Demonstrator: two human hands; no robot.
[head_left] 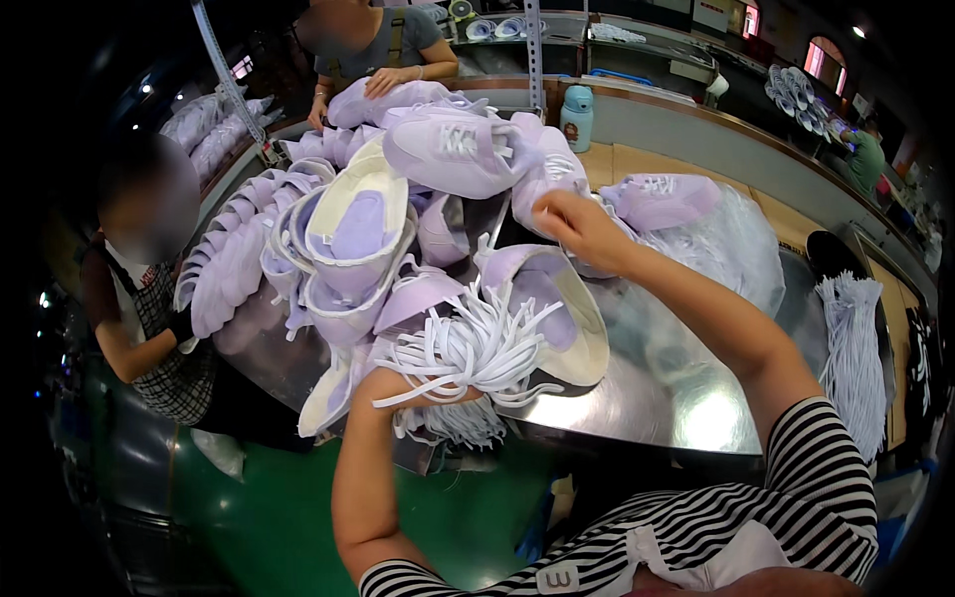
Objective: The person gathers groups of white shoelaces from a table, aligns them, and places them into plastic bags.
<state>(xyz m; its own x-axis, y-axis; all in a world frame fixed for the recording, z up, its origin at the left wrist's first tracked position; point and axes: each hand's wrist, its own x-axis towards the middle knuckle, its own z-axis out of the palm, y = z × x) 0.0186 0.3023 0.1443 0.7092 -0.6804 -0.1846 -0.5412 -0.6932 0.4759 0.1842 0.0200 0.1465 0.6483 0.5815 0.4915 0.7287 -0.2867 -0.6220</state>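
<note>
A thick bundle of white shoelaces point(482, 343) is gripped in my left hand point(423, 388), low at the table's near edge. Its looped ends fan out above the fist, and the tails hang below. My right hand point(582, 231) is raised over the pile with its fingers closed; whatever they hold is hidden. Just beyond it lies a laced lilac shoe upper point(552, 174). Another laced upper point(453, 149) rests on top of the heap. Close to the lace bundle, an unlaced upper point(557, 318) shows its cream lining.
Stacked lilac uppers point(239, 234) cover the table's left side. A clear plastic bag point(731, 249) lies to the right, beside another upper point(667, 199). White laces point(854, 348) hang at the far right. A blue bottle point(577, 119) stands behind. Two people work across and left of the table.
</note>
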